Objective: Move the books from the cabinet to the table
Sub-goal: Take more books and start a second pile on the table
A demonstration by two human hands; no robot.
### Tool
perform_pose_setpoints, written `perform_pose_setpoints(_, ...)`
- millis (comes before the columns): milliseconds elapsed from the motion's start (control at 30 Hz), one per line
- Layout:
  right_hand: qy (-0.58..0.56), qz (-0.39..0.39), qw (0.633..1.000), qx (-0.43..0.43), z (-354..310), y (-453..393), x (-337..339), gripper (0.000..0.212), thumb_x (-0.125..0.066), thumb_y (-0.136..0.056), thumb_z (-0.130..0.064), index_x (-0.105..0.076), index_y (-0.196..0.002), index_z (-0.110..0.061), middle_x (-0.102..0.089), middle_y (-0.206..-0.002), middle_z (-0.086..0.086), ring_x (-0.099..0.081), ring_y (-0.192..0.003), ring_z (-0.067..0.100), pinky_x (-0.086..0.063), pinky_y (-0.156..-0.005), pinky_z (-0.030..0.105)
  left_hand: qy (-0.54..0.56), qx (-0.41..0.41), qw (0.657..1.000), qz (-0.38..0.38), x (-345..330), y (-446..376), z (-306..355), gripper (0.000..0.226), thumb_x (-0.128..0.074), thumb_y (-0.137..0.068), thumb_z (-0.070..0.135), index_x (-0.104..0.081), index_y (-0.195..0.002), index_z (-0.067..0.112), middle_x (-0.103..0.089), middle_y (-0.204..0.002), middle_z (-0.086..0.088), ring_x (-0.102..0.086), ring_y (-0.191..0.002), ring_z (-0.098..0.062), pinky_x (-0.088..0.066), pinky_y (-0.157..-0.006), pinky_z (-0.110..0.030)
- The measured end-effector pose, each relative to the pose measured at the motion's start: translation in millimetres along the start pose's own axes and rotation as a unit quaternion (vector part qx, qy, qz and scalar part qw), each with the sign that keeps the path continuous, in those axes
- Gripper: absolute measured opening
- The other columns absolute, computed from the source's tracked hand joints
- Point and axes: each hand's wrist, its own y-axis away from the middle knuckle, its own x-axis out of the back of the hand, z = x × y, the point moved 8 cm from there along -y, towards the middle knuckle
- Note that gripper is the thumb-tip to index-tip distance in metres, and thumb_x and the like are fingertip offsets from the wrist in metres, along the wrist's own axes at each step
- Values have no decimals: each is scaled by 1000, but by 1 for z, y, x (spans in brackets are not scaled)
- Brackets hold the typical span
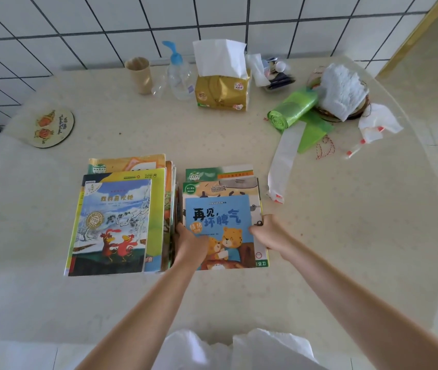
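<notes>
Blue-covered book stack (220, 209) gripped between both hands (on table (346, 236)).

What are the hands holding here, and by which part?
Both hands grip the right stack of books: the left hand at its left edge, the right hand at its right edge, both near the front corners.
</notes>
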Motion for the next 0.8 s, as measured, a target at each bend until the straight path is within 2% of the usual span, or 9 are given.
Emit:
perform_pose_setpoints(67, 34, 11, 999, 17, 0, 6, 0, 28, -51, -81, -20, -60, -99, 0, -69, -96, 16, -67, -86, 32, -47, -62, 33, -8, -20, 1000, -10, -1, 5, 5, 54, -60, -84, 13, -34, -131, 16, -60, -109, -5, -63, -86, -23, -55, -63, -34)
perform_pose_setpoints(167, 81, 55, 995, 31, 1, 17, 10, 19, -52, -88, -22, -58, -90, -5, -66, -101, 18, -62, -93, 35, -47, -68, 33, -5, -41, 999, -33, 4, 13, 10, 44, -59, -89, 12, -35, -126, 14, -61, -109, -3, -62, -84, -15, -53, -61, -30)
perform_pose_setpoints(233, 109, 76, 991, 32, 5, 31, 15, 21, -49, -88, -20, -57, -102, -6, -64, -109, 20, -59, -100, 36, -47, -74, 34, -9, -59, 998, -36, 9, 19, 12, 41, -60, -89, 15, -38, -123, 15, -62, -110, -1, -62, -90, -17, -54, -71, -34)
perform_pose_setpoints(367, 123, 108, 983, 87, 9, 69, 8, 45, -51, -89, -13, -47, -133, -7, -57, -129, 15, -52, -117, 34, -43, -89, 34, -56, -143, 987, -51, 14, 48, 12, 42, -64, -88, 32, -44, -125, 25, -60, -120, 7, -59, -106, -16, -50, -83, -32)
perform_pose_setpoints(467, 87, 151, 974, 146, 13, 98, -3, 47, -50, -90, -13, -44, -137, -12, -54, -135, 11, -53, -119, 28, -43, -91, 31, -114, -179, 976, -42, 19, 68, -2, 59, -59, -91, 30, -34, -143, 20, -51, -135, 4, -53, -120, -25, -46, -98, -38)
perform_pose_setpoints(533, 82, 177, 967, 165, 19, 115, -13, 44, -50, -91, -12, -47, -135, -10, -56, -133, 10, -54, -119, 27, -42, -93, 31, -140, -212, 967, -35, 23, 79, -10, 58, -57, -92, 21, -34, -145, 13, -48, -140, 0, -49, -127, -26, -39, -102, -32)
perform_pose_setpoints(633, 61, 199, 961, 183, 33, 140, -39, 43, -52, -89, -9, -49, -131, -8, -58, -130, 10, -56, -117, 29, -42, -96, 31, -146, -293, 944, -35, 32, 96, -17, 51, -59, -92, 12, -43, -140, 12, -52, -139, -1, -47, -129, -19, -32, -107, -29)
perform_pose_setpoints(733, 44, 225, 959, 168, 57, 162, -70, 41, -54, -90, -12, -50, -131, -8, -59, -128, 10, -58, -116, 26, -42, -95, 29, -141, -372, 915, -71, 33, 105, -30, 42, -60, -91, 13, -49, -132, 18, -61, -123, 6, -55, -119, -14, -40, -108, -40)
perform_pose_setpoints(800, 23, 248, 957, 151, 74, 178, -89, 40, -55, -90, -12, -51, -130, -9, -60, -126, 7, -59, -114, 23, -41, -93, 25, -161, -398, 898, -94, 34, 112, -41, 38, -59, -92, 16, -51, -128, 22, -60, -112, 13, -56, -112, -13, -42, -103, -39)
